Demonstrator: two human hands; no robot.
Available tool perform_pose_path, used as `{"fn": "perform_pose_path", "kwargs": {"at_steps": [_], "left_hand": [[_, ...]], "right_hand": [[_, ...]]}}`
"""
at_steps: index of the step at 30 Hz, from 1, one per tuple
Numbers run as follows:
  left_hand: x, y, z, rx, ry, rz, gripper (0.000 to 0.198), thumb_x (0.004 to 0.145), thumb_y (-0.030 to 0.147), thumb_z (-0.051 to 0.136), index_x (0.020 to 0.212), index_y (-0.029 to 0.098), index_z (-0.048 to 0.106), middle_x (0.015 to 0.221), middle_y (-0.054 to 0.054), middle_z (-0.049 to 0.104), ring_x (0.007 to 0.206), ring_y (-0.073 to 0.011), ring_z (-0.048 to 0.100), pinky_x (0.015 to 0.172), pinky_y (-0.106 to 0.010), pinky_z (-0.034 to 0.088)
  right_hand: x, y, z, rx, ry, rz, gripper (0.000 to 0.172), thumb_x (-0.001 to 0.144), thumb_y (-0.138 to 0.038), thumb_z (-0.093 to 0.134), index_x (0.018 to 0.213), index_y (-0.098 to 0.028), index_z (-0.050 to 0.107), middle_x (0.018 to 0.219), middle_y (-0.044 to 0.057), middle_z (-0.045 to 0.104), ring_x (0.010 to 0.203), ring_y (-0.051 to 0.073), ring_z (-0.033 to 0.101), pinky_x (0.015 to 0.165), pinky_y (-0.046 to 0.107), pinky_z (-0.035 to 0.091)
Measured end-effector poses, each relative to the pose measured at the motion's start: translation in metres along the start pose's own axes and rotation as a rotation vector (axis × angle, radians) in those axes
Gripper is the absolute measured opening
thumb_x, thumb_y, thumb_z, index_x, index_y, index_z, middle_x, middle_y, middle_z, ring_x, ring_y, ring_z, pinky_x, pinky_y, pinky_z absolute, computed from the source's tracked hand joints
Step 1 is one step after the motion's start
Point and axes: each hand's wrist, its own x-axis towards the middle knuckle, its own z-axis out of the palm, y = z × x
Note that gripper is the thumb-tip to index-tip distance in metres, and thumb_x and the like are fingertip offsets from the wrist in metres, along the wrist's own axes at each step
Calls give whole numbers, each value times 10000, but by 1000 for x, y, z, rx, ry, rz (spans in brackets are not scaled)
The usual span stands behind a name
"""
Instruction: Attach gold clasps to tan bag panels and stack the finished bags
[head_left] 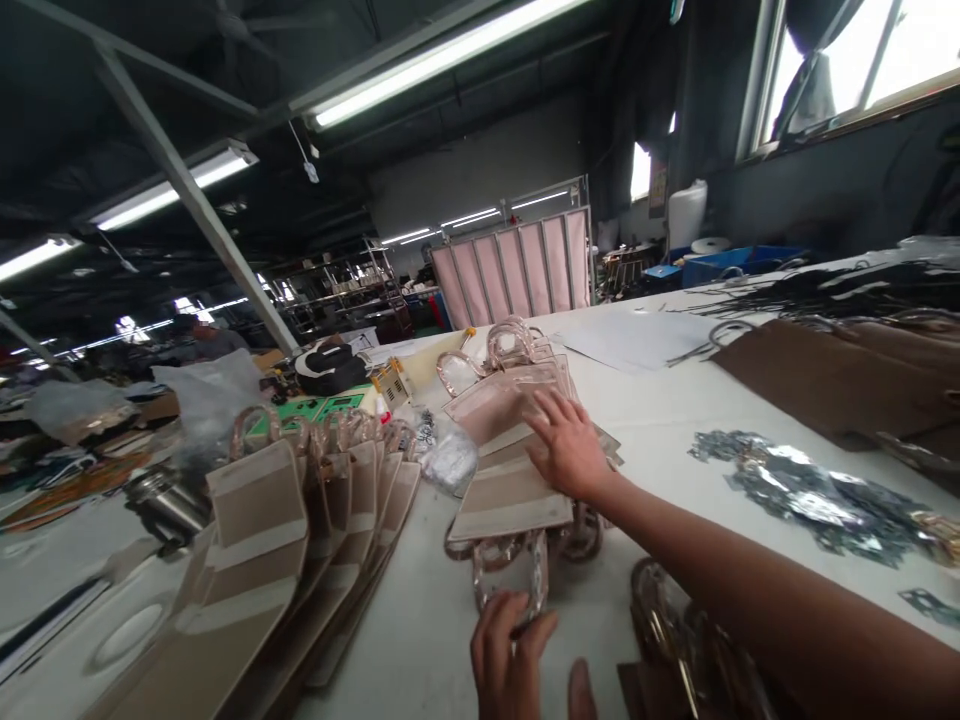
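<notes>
Head view: right hand (568,446) is lying palm down, fingers spread and clasping nothing, over a stack of beige-and-pink bag panels (517,495). That stack is sitting mid-table, its pieces fanning a little, with plastic-wrapped handles looping out at both the far and near ends. Left hand (508,650) is hovering or resting low at the near edge, fingers bending over the nearest wrapped handle (541,575), thumb standing apart; cannot tell whether it is gripping the loop or merely touching it.

Left of the stack, a second batch of beige panels (259,500) is leaning in a row, handles up. Between the two, a small clear plastic bag (450,458) is lying on the white table (420,620). A steel flask (172,505) is tilting beyond the batch.

Right side: silver metal pieces (817,500) are lying scattered, brown panels (832,375) are piling up behind them, and a white sheet (637,335) is lying farther back. Under the right forearm, a dark bundle with gold-coloured parts (667,630) is partly showing. Past the table, a rack of pink panels (517,265) is standing.
</notes>
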Motion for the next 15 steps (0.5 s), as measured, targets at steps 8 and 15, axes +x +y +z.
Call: {"fn": "perform_pose_path", "kwargs": {"at_steps": [8,15], "left_hand": [[32,-40,-1,-51,-157,-171,122,942,287,610,861,245,691,1226,-125,654,1244,-311,589,898,-443,601],[62,-50,13,4,-141,-130,140,907,333,649,1004,256,713,1210,-124,696,1179,-331,635,984,-566,566]], "right_hand": [[-9,5,38,117,-395,140,571,1034,-518,410,1492,-224,581,1610,104,482,1536,330,320,1233,643,147],[8,18,37,116,-265,378,800,982,-542,519,1632,-111,341,1509,241,552,1411,406,469,1118,630,326]]}}
